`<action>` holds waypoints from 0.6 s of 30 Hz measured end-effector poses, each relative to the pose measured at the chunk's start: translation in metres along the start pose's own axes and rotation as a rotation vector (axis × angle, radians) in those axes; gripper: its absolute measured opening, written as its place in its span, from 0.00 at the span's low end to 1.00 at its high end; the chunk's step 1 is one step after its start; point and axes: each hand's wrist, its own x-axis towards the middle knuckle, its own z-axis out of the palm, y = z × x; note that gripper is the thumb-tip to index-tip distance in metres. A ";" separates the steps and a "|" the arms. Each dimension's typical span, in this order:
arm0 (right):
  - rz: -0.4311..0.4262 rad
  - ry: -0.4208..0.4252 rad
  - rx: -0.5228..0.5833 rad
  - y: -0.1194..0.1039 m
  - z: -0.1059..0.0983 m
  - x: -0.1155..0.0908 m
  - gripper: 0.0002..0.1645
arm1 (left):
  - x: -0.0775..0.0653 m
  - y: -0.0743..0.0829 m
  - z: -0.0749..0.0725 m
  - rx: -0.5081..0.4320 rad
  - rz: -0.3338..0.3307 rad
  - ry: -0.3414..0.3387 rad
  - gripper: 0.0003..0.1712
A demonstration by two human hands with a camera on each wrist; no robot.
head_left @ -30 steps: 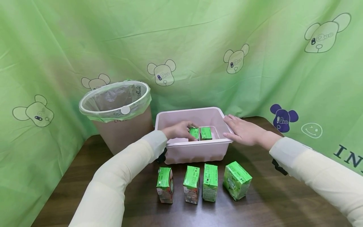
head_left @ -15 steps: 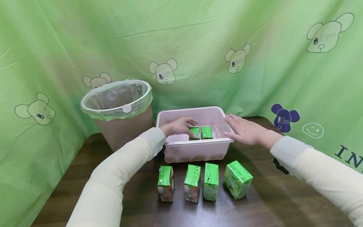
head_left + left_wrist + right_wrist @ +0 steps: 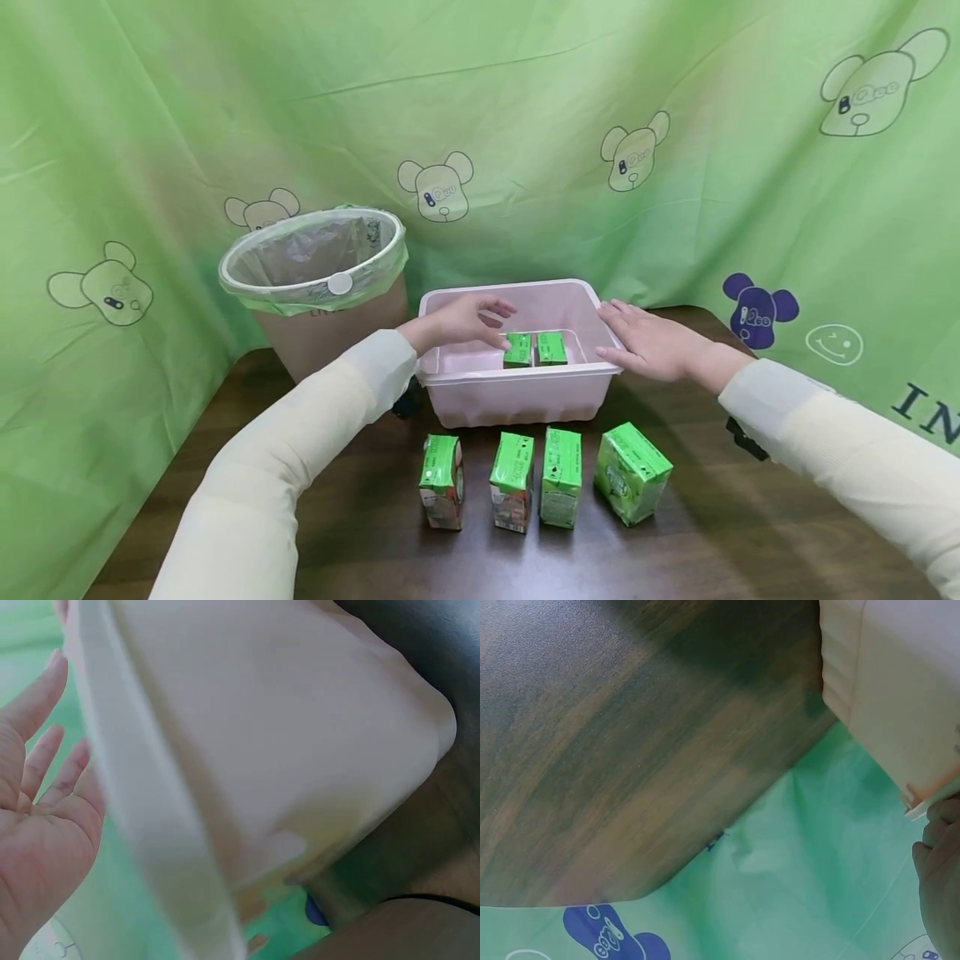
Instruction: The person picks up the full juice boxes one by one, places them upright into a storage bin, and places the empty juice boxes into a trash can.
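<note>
Two green-topped drink cartons (image 3: pixel 517 350) stand side by side inside the pink plastic bin (image 3: pixel 517 377). My left hand (image 3: pixel 467 320) is over the bin's left part, fingers loosely bent and holding nothing, its thumb tip close to the left carton. In the left wrist view that hand (image 3: pixel 52 825) appears beside the bin wall (image 3: pixel 270 712) with its fingers spread. My right hand (image 3: pixel 652 340) rests on the bin's right rim, fingers straight. At the edge of the right wrist view, the right hand (image 3: pixel 939 862) lies along the bin's rim (image 3: pixel 922 810).
Several more cartons (image 3: pixel 513 483) stand in a row on the dark wooden table (image 3: pixel 360 558), in front of the bin. A tall trash can (image 3: pixel 337 325) lined with a plastic bag stands at the back left. A green printed curtain (image 3: pixel 525 83) hangs behind the table.
My left hand has let go of the left carton in the bin and moved up and to the left. My right hand stays on the rim. The view has shifted slightly.
</note>
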 end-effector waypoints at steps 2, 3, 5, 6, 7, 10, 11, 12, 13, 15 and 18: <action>0.002 -0.001 0.005 0.000 0.000 0.000 0.44 | -0.004 0.003 -0.004 -0.015 0.005 0.008 0.35; 0.002 -0.001 0.011 -0.001 0.000 0.000 0.44 | -0.007 0.004 -0.006 -0.024 0.009 0.011 0.35; 0.003 -0.001 0.019 -0.001 0.001 0.000 0.44 | -0.013 0.007 -0.010 -0.044 0.017 0.020 0.35; 0.004 -0.001 0.023 -0.001 0.000 0.000 0.44 | -0.017 0.009 -0.012 -0.057 0.022 0.024 0.35; 0.003 0.001 0.024 -0.001 0.000 0.000 0.44 | -0.020 0.010 -0.014 -0.070 0.028 0.030 0.35; 0.001 0.004 0.024 -0.002 0.000 0.000 0.44 | -0.031 0.013 -0.018 -0.103 0.046 0.043 0.35; 0.002 0.004 0.024 -0.002 0.000 0.000 0.44 | -0.035 0.013 -0.020 -0.105 0.048 0.047 0.35; 0.003 0.005 0.023 -0.002 0.000 0.000 0.44 | -0.038 0.013 -0.021 -0.106 0.047 0.048 0.35; 0.003 0.005 0.020 -0.002 0.000 -0.001 0.44 | -0.041 0.012 -0.022 -0.108 0.046 0.050 0.35; 0.004 0.004 0.018 -0.002 0.000 0.000 0.44 | -0.048 0.010 -0.024 -0.113 0.050 0.049 0.35; 0.006 0.006 0.017 -0.001 0.001 0.001 0.44 | -0.059 0.008 -0.026 -0.132 0.061 0.045 0.35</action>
